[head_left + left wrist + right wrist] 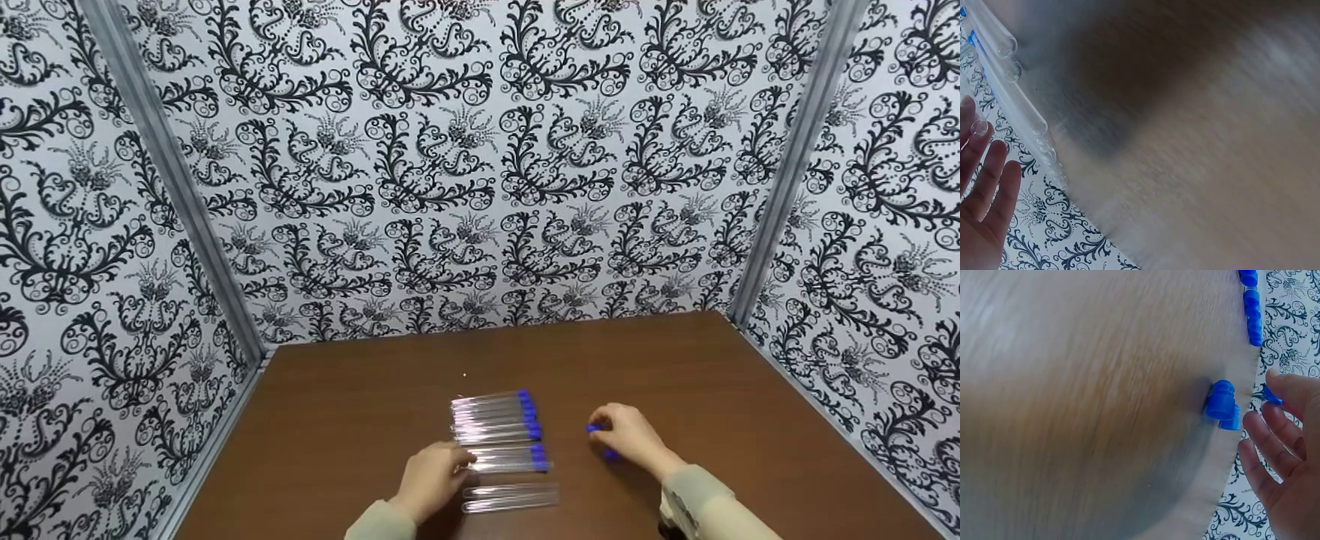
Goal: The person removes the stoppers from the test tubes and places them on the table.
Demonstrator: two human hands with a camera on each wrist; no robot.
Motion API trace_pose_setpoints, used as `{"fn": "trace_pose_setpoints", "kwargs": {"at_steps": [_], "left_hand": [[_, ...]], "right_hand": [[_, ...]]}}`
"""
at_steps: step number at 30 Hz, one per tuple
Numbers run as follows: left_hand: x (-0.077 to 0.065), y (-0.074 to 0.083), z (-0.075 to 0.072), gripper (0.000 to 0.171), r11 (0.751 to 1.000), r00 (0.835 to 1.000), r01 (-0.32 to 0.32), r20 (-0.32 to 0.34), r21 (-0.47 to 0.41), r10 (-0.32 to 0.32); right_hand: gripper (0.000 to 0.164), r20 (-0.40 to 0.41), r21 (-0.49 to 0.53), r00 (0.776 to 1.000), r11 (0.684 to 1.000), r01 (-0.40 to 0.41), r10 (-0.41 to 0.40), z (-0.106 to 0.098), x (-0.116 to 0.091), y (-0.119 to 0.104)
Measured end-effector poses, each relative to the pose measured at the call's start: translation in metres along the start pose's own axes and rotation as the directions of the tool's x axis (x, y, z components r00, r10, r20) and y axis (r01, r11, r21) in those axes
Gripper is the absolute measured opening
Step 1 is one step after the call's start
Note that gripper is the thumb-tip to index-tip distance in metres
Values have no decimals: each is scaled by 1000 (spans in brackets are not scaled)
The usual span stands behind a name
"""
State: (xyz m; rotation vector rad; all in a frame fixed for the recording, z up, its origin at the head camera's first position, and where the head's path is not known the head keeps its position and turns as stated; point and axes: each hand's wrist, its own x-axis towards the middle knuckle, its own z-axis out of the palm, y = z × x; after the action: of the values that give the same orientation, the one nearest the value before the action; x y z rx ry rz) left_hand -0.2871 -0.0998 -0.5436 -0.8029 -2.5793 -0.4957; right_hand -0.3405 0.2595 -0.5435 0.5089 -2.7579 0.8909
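Observation:
My left hand (435,476) pinches a clear glass test tube by its rounded end (979,127), between thumb and index finger. Beside it lies a small set of blue-capped test tubes (502,459), with a larger row of capped tubes (491,416) farther back. Closer to me are uncapped test tubes (510,499), side by side. Over on the right, my right hand (630,439) holds a blue cap (1272,396) between thumb and index finger, the other fingers loosely bent. Loose blue caps (1220,400) stand on the table just below that hand.
The brown wooden table (360,390) carries everything. Patterned black-and-white wall panels (480,187) enclose its back and sides, joined by grey metal posts (787,172) at the corners.

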Motion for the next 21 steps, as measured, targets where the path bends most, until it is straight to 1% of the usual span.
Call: {"fn": "trace_pose_setpoints", "kwargs": {"at_steps": [5,13,21], "left_hand": [[-1,0,2,19,1000,1000,10,26,10,-10],[-4,-1,7,14,1000,999,22,32,7,-22],[-4,0,7,15,997,1000,19,17,75,-20]], "right_hand": [[12,7,-12,1000,1000,-3,3,2,-1,2],[10,8,-23,1000,1000,2,-2,5,-3,4],[11,33,-12,999,999,-32,32,6,-5,2]]}}
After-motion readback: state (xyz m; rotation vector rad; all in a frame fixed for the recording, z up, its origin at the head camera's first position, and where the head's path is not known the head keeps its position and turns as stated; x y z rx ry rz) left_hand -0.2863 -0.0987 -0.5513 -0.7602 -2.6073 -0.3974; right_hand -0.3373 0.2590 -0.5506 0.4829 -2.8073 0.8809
